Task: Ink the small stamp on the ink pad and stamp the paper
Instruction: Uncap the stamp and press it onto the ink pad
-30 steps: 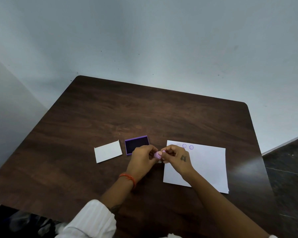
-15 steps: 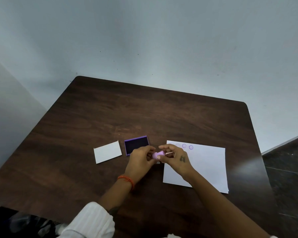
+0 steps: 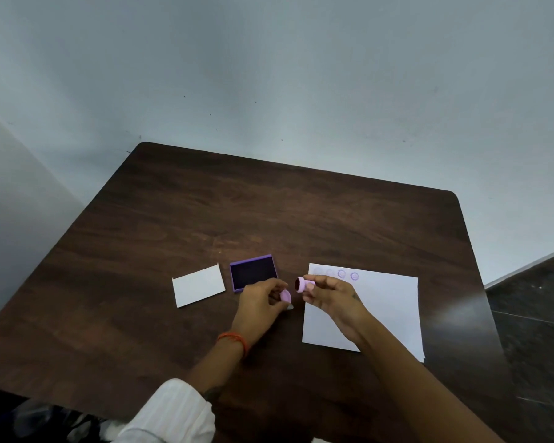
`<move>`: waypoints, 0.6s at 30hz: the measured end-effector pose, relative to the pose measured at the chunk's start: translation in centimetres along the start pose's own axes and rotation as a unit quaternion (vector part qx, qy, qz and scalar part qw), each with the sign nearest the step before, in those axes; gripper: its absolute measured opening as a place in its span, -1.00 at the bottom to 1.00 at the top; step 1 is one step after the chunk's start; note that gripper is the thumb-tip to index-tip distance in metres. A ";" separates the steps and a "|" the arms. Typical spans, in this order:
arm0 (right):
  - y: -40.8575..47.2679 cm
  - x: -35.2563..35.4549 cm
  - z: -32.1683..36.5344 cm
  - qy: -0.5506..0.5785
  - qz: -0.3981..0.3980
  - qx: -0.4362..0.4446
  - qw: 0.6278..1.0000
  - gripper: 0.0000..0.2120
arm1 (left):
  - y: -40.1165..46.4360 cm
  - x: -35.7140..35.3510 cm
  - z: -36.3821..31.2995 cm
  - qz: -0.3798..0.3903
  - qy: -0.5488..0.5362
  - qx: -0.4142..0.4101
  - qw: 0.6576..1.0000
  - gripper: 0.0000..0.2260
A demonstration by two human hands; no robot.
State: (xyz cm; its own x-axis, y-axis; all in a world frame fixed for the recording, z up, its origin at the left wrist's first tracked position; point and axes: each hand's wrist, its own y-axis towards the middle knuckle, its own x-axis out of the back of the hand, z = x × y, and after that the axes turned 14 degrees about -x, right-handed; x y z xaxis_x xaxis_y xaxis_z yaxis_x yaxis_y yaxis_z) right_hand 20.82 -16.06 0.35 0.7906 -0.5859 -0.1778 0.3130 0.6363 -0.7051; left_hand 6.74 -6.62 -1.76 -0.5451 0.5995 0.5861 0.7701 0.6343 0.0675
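Observation:
A small pink stamp [image 3: 305,284] lies sideways in the fingertips of my right hand [image 3: 331,295], its dark inked face turned left. My left hand [image 3: 260,303] pinches the stamp's pink cap [image 3: 285,296], held a short way left of the stamp. The open purple ink pad [image 3: 253,273] sits on the table just beyond my left hand. White paper [image 3: 384,311] lies to the right, under my right hand, with several purple round prints [image 3: 348,275] along its top edge.
A small white card or lid [image 3: 199,285] lies left of the ink pad. The dark wooden table [image 3: 269,212] ends at a pale wall behind and at a dark floor on the right.
My hands were together around the stamp; they have now drawn apart, the cap coming off in my left hand and the stamp's inked face showing in my right.

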 end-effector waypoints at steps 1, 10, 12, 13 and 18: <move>-0.1 0.1 0.0 0.033 0.013 -0.017 0.999 -0.85 | -0.1 -0.2 0.2 0.004 -0.006 0.009 1.000 -0.79; -0.4 0.6 -0.1 0.172 0.077 -0.089 0.978 -0.83 | -0.5 -0.6 1.1 0.036 0.044 0.000 0.998 -0.71; -0.4 0.6 0.0 0.181 0.081 -0.093 0.976 -0.83 | -0.6 -0.4 1.0 0.033 0.050 -0.006 0.998 -0.68; -0.4 0.5 0.1 0.185 0.082 -0.094 0.975 -0.82 | -0.6 -0.3 1.0 0.027 0.049 -0.006 0.998 -0.68; -0.6 0.3 0.3 0.202 0.095 -0.091 0.971 -0.78 | -0.8 1.2 1.4 -0.028 0.057 -0.003 0.998 -0.69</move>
State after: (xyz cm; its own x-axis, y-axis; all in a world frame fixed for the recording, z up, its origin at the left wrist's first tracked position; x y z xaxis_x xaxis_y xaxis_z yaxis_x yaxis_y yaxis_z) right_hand 21.06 -16.44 0.92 0.5433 -0.6386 -0.5450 0.0550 0.6749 -0.7359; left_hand 5.02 -5.73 -2.21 -0.5463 0.5040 0.6690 0.7422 0.6615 0.1078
